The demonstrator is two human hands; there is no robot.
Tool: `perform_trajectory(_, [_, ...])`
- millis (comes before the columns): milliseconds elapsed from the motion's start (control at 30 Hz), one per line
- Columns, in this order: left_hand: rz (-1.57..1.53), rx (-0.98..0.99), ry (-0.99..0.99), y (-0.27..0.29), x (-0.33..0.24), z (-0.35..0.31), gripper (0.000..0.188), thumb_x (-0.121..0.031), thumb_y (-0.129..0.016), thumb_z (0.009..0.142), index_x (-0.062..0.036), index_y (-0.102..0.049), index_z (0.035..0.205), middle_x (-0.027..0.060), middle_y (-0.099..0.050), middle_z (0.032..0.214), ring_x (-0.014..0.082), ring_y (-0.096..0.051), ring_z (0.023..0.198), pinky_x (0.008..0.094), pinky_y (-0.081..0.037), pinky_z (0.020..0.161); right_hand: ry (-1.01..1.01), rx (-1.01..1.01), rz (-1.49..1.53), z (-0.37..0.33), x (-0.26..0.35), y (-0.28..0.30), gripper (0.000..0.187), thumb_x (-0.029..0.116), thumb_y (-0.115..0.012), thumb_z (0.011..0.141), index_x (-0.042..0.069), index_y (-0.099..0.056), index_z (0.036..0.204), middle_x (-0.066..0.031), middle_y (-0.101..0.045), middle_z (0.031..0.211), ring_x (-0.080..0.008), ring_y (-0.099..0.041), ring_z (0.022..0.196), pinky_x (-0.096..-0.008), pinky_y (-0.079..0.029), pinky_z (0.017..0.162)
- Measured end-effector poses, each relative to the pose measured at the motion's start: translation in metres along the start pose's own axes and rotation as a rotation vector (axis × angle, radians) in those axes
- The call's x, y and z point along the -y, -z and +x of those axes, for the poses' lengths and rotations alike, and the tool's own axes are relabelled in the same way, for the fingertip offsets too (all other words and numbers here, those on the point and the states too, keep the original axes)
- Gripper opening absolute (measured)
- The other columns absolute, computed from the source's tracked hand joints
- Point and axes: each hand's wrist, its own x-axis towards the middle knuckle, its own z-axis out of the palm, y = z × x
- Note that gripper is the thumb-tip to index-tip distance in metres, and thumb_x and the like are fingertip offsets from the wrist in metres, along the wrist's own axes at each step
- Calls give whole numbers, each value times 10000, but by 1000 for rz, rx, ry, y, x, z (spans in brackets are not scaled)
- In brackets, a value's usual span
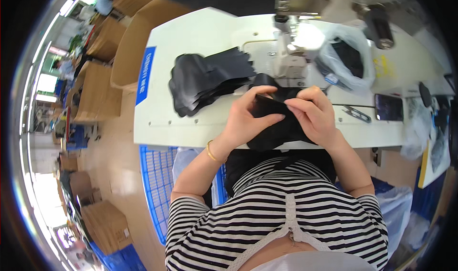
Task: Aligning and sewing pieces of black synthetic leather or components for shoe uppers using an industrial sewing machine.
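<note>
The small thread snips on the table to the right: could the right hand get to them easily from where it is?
Probably yes. The thread snips lie in the open on the white table, just beside the right hand, with nothing between. But that hand and the left hand are pinching the black fabric piece.

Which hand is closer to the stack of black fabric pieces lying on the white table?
Left. The left hand is just right of the stack of black fabric pieces, nearly at its edge. The right hand is farther right, beyond the left hand.

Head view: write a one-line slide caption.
Left hand and right hand hold black fabric piece at white sewing table, near stacked black pieces.
</note>
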Motion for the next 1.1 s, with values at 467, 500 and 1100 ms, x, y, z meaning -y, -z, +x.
perform_trajectory(467, [-626, -48, 667, -13, 8, -3, 228, 42, -638, 782, 46, -601, 1006, 95, -668, 907, 152, -648, 753, 281, -540, 690, -574, 125, -765, -2, -143, 93, 115, 160, -654, 787, 65, -651, 852, -98, -622, 886, -319, -593, 837, -408, -476, 725])
perform_trajectory(500, [-596, -49, 653, -13, 9, -3, 215, 46, -619, 770, 49, -606, 984, 91, -667, 888, 153, -645, 749, 279, -533, 686, -573, 132, -757, -1, -146, 92, 115, 160, -654, 787, 65, -651, 852, -98, -622, 886, -319, -593, 837, -408, -476, 725])
perform_trajectory(1100, [-461, -143, 573, -21, 23, -13, 160, -93, -608, 875, 44, -630, 954, 37, -651, 832, 104, -596, 731, 256, -488, 663, -687, 16, 70, 11, -62, 79, 159, 114, -611, 848, 45, -646, 987, -43, -670, 790, -132, -632, 699, -279, -485, 622])
